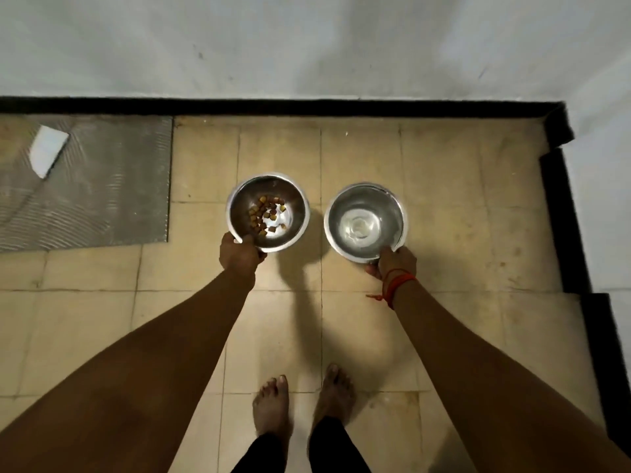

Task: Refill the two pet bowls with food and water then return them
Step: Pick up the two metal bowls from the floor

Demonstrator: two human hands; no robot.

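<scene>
We look down at a floor point(444, 233) of beige square tiles, a little stained and worn, with thin dark lines between them. At the far side the floor meets a pale wall point(307, 39), and a black skirting strip point(307, 107) runs along the foot of it and turns the corner on the right. On the left lies a grey ribbed mat point(102, 199), with a small white flat piece point(47, 150) on its far left part.

Two steel bowls are held side by side above the tiles, near each other but not touching. The left hand point(239, 256) has its grip closed on the near rim of the food bowl point(268, 213) — the thumb lies over the edge. Inside are brown pieces of dry food point(266, 216), only a small heap that leaves much bare metal. The right hand point(396, 262) is clamped in the same way on the near rim of the water bowl point(365, 221), which holds clear water. A red thread point(397, 283) is tied on the right wrist.

Under each bowl a soft shadow falls on the tiles. We cannot tell if the bowls touch the floor. Below, two bare feet point(300, 407) stand on the tiles.
</scene>
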